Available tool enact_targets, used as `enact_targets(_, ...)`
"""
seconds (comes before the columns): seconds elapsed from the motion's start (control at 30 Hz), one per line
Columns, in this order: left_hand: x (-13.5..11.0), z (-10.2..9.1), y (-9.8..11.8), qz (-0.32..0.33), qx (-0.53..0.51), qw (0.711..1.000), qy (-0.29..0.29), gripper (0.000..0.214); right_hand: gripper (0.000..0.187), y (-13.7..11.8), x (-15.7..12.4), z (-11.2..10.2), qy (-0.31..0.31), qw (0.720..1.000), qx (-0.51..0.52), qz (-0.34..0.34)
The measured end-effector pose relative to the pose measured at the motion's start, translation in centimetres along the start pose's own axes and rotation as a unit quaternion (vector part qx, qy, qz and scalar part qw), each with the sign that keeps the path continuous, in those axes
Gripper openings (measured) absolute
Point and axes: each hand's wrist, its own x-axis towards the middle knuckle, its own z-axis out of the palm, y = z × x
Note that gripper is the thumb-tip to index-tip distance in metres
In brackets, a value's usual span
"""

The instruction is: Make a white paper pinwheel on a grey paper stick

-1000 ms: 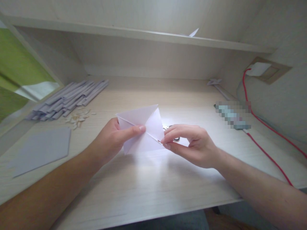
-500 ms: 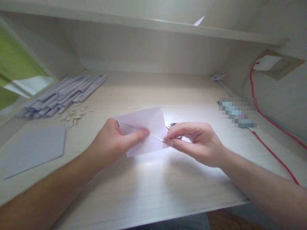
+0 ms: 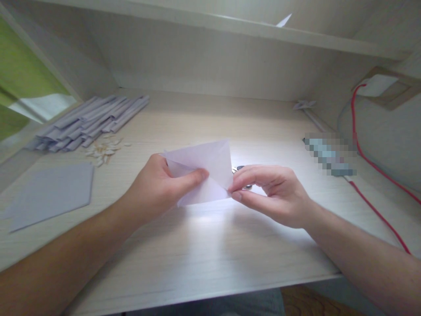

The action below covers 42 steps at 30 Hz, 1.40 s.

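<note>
A creased white sheet of paper is held above the desk between both hands. My left hand is closed on its left side, the thumb lying across the front and the other fingers hidden behind. At the lower right corner, the thumb and index finger of my right hand pinch the paper's edge. Partly covered by that hand, a pair of scissors lies on the desk, with only its dark handles and a bit of metal showing.
Rolled paper tubes are piled at the back left, near small pale pieces and a stack of paper. On the right are a paper pinwheel, a pixelated phone-like object and a red cable. A shelf spans above.
The view has shifted slightly, so the surroundings sit a little differently in the frame. The crease running to the right-hand pinch shows less sharply. Both hands keep hold of the paper.
</note>
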Motion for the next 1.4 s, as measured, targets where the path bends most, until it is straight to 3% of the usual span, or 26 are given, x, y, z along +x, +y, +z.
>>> enact_targets(0.4, 0.03, 0.05, -0.56, 0.005, -0.002, 1.0, -0.003, 0.03, 0.005, 0.21, -0.13, 0.25, 0.033, 0.998, 0.003, 0.05)
enact_targets(0.73, 0.13, 0.08, -0.39, 0.008, 0.004, 1.0, 0.003, 0.03, 0.011, 0.31, -0.07, 0.06, 0.018, 0.996, 0.01, 0.085)
enact_targets(1.4, 0.02, 0.29, -0.32, 0.008, -0.013, 1.0, 0.005, 0.025, 0.007, 0.66, -0.01, 0.44, 0.052, 0.993, 0.04, 0.102)
